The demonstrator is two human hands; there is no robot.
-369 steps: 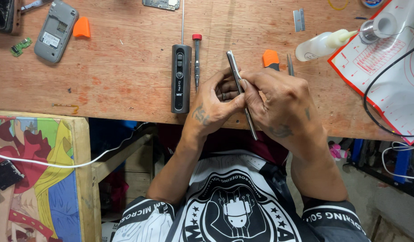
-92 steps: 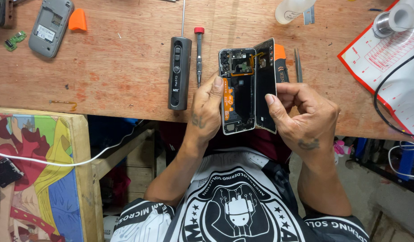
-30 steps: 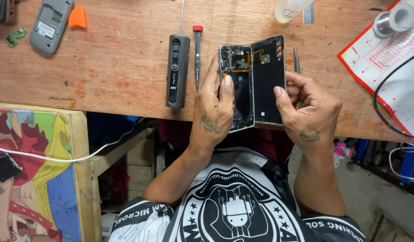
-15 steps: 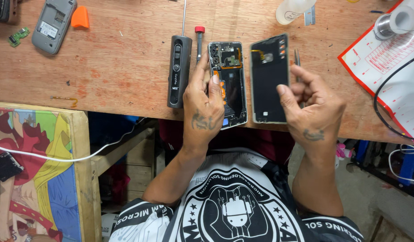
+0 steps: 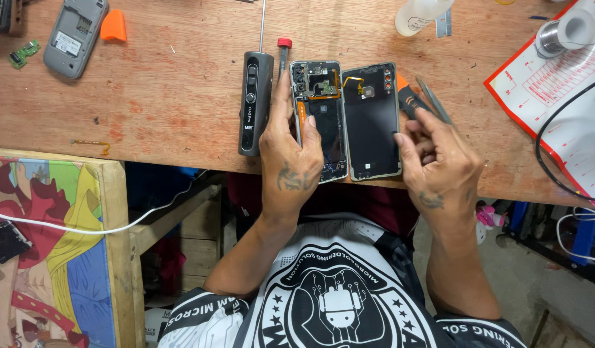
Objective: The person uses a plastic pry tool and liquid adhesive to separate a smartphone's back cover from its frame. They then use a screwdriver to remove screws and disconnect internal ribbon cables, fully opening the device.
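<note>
An opened phone body (image 5: 322,96) with exposed circuit parts lies flat on the wooden table (image 5: 168,96). Its black back cover (image 5: 371,122) lies inside-up right beside it, and a thin orange flex strip still joins the two near their top edges. My left hand (image 5: 291,158) rests on the lower half of the phone body, fingers spread over it. My right hand (image 5: 436,161) is just right of the back cover, fingers curled, fingertips at its right edge. Metal tweezers (image 5: 433,100) and an orange-tipped tool (image 5: 407,96) lie under that hand's fingertips.
A black oblong device (image 5: 254,103) and a red-capped screwdriver (image 5: 282,55) lie left of the phone. A grey phone (image 5: 74,37), an orange pick (image 5: 114,26) and a small green board (image 5: 21,54) sit far left. A squeeze bottle (image 5: 419,14), solder spool (image 5: 564,32) and red-edged mat (image 5: 562,96) are at right.
The phone went from closed, to hinged open in both hands, to laid flat: body and back cover now lie side by side on the table. My right hand has come off the cover.
</note>
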